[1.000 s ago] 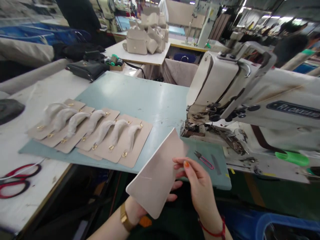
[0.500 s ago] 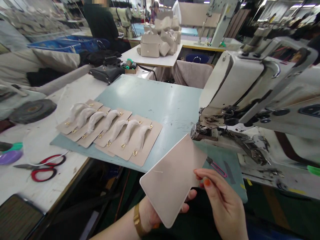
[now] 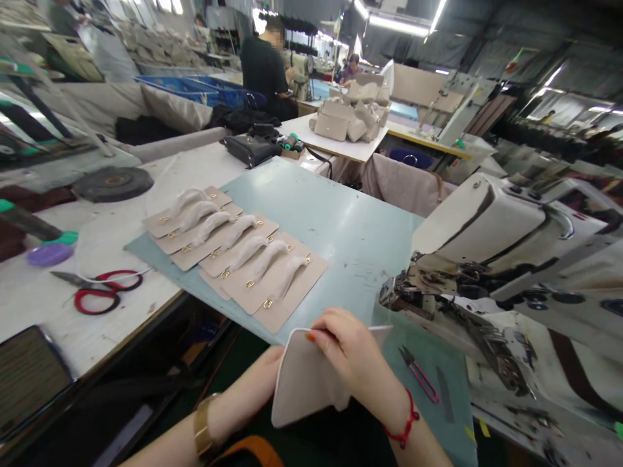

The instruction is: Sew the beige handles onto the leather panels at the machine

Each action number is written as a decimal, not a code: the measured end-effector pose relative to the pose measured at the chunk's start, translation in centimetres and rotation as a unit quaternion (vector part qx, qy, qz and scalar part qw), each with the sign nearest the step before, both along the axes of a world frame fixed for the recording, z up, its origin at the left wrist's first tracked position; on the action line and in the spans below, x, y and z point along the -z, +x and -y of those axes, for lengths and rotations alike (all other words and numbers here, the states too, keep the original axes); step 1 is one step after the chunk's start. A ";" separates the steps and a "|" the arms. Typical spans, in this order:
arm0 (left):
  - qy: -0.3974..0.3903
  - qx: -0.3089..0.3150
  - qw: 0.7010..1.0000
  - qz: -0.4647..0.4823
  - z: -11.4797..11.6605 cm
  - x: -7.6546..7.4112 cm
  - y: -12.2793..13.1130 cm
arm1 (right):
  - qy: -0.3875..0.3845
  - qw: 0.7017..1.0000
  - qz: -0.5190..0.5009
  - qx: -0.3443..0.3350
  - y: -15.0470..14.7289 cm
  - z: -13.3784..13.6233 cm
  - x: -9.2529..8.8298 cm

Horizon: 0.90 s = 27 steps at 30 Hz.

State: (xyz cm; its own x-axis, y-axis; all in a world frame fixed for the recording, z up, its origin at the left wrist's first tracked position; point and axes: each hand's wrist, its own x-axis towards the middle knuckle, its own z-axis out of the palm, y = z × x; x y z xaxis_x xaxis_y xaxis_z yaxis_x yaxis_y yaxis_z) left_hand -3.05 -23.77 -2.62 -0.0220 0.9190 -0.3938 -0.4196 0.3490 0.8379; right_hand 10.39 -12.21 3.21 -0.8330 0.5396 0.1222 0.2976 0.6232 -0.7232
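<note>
A beige panel (image 3: 304, 376) with a pale rim and rounded corners is held up in front of me, bent or folded toward its right side. My right hand (image 3: 341, 334) pinches its upper edge, thumb on the near face. From the left, my left hand (image 3: 270, 364) reaches behind the panel and holds it; the panel hides its fingers. To the right, pink thread snips (image 3: 419, 375) lie on the blue-green table board (image 3: 335, 227). Several overlapping beige panels with wrapped handles (image 3: 292, 285) and gold-coloured buckles rest on the board beyond my hands.
A sewing machine (image 3: 491, 259) stands close on the right. Red-handled scissors (image 3: 104, 292), a phone (image 3: 32, 376) and a dark tape roll (image 3: 113, 184) lie on the left table. Farther off are a black pouch (image 3: 253, 150), stacked beige pieces (image 3: 335, 120) and a person (image 3: 265, 71).
My right hand has moved up and left from the panel's right side onto its upper edge. The panel has tipped more upright, and the left fingers have gone out of sight. The view has shifted.
</note>
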 end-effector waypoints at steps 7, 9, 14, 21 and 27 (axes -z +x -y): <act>0.102 -0.079 0.943 -0.306 -0.8 -2.2 -3.3 | 0.021 0.995 -0.066 0.077 -1.5 0.2 1.3; 0.112 -0.078 0.919 -0.370 -1.8 -2.7 -3.0 | 0.021 0.994 -0.066 0.089 -2.0 0.1 1.4; 0.112 -0.091 0.907 -0.395 -3.3 -2.0 -2.8 | -0.007 0.995 -0.036 0.096 -1.8 -0.5 1.8; 0.076 -0.127 0.935 -0.322 -3.7 -0.3 -3.3 | -0.002 0.989 0.033 0.145 -1.0 -0.8 3.2; 0.052 -0.128 0.943 -0.302 -3.9 0.2 -3.5 | 0.015 0.984 0.057 0.170 -1.3 -0.5 3.1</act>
